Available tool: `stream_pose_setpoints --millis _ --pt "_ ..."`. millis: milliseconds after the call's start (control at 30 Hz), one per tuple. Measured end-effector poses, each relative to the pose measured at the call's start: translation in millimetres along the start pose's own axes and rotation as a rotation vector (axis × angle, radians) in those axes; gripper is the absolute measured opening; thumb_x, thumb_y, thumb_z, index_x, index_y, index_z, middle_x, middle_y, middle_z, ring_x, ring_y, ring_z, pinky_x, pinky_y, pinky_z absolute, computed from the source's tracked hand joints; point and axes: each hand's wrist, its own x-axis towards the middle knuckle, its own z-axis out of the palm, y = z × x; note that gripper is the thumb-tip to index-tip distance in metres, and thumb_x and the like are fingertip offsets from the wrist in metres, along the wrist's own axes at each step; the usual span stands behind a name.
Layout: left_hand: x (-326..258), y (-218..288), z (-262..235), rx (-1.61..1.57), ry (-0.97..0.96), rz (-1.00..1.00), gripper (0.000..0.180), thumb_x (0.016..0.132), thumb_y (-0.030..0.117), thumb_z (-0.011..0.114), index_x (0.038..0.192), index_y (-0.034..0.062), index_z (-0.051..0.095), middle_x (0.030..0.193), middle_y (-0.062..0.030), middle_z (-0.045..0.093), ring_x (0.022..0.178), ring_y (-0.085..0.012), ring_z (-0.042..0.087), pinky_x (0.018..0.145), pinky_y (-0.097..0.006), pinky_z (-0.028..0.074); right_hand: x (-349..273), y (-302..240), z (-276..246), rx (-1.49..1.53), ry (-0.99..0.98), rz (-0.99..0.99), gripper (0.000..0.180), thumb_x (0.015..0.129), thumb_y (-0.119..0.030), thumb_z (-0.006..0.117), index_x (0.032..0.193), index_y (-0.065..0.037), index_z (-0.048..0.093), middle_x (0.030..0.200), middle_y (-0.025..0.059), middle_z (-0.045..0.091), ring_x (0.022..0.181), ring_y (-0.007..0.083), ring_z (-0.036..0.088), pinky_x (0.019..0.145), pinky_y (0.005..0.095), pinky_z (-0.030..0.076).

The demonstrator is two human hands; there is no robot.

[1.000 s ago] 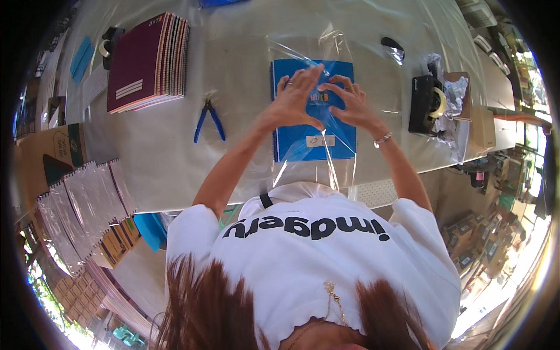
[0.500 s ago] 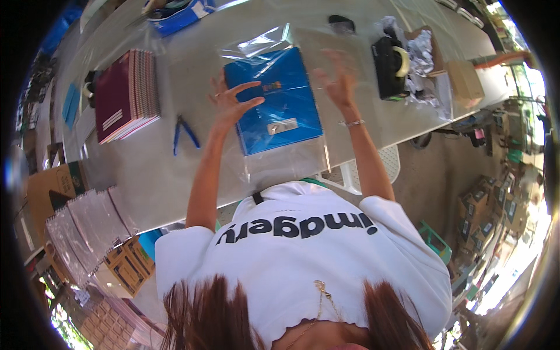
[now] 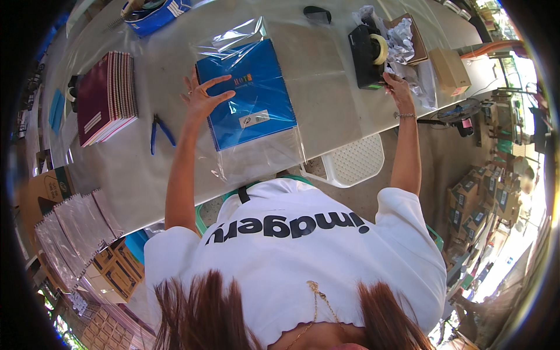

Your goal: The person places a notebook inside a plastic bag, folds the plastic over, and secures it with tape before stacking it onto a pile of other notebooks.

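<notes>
A blue spiral notebook (image 3: 248,96) lies on the table inside a clear plastic sleeve (image 3: 262,154), which reaches past it at both ends. My left hand (image 3: 204,98) rests on the notebook's left side, open, with thumb and fingers spread over the plastic. Off to the right, my right hand (image 3: 398,88) is at the near corner of a black tape dispenser (image 3: 363,61) that carries a roll of pale tape (image 3: 379,49). Its fingers are closed at that corner; what they pinch is too small to make out.
Left of the notebook are blue-handled pliers (image 3: 158,133) and a stack of maroon spiral notebooks (image 3: 105,99). A blue container (image 3: 156,17) and a dark object (image 3: 318,14) sit farther back. Crumpled paper (image 3: 400,44) and a cardboard box (image 3: 449,71) stand beyond the dispenser. A white stool (image 3: 354,160) is below the table edge.
My right hand has moved from above the table beside the notebook, rightward to the tape dispenser, and its fingers have closed. My left hand stays on the notebook. The whole view has shifted slightly.
</notes>
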Motion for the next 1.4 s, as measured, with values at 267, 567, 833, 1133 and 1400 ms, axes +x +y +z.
stream_pose_setpoints --millis 267,567,833,1133,1400 --pt "-8 2 -8 -0.057 -0.019 -0.039 0.058 0.059 0.060 0.078 0.113 0.0440 0.064 0.156 -0.0106 0.007 0.142 -0.0396 -0.005 0.104 -0.070 -0.001 -57 39 26 0.352 0.070 0.007 0.022 0.090 -0.019 0.063 0.100 0.000 0.057 0.082 0.0057 0.060 0.066 0.0162 0.062 0.061 0.0265 0.052" --pt "-12 1 -11 -0.061 -0.071 -0.052 0.056 0.063 0.060 0.075 0.115 0.0434 0.063 0.156 -0.0113 0.001 0.141 -0.0376 -0.013 0.106 -0.067 -0.006 -67 -13 131 -0.239 -0.105 -0.156 0.016 0.089 -0.016 0.060 0.087 0.000 0.062 0.072 0.0019 0.061 0.056 0.0061 0.051 0.046 0.0239 0.041" --pt "-9 0 -7 -0.104 -0.049 -0.015 0.055 0.062 0.058 0.076 0.113 0.0402 0.065 0.156 -0.0105 -0.003 0.141 -0.0358 -0.015 0.104 -0.066 -0.012 -52 -84 350 -0.387 -0.702 -0.476 0.021 0.081 -0.023 0.069 0.083 -0.002 0.065 0.077 0.0087 0.066 0.070 0.0147 0.062 0.064 0.0291 0.048" --pt "-55 -9 14 0.379 0.230 0.203 0.059 0.084 0.052 0.057 0.139 0.0380 0.039 0.156 -0.0104 0.006 0.143 -0.0351 0.003 0.106 -0.068 0.003 -58 -105 371 -1.016 -0.416 -0.446 0.037 0.072 -0.039 0.075 0.070 -0.004 0.063 0.064 0.0108 0.064 0.064 0.0250 0.065 0.058 0.0360 0.048" --pt "63 -52 -50 -0.010 0.223 0.338 0.066 0.083 0.037 0.065 0.142 0.0261 0.036 0.149 -0.0088 0.028 0.137 -0.0315 0.025 0.108 -0.053 0.022 62 -143 335 -0.689 -0.382 -0.577 0.040 0.079 -0.045 0.070 0.086 -0.006 0.066 0.086 0.0114 0.067 0.083 0.0192 0.062 0.074 0.0342 0.047"
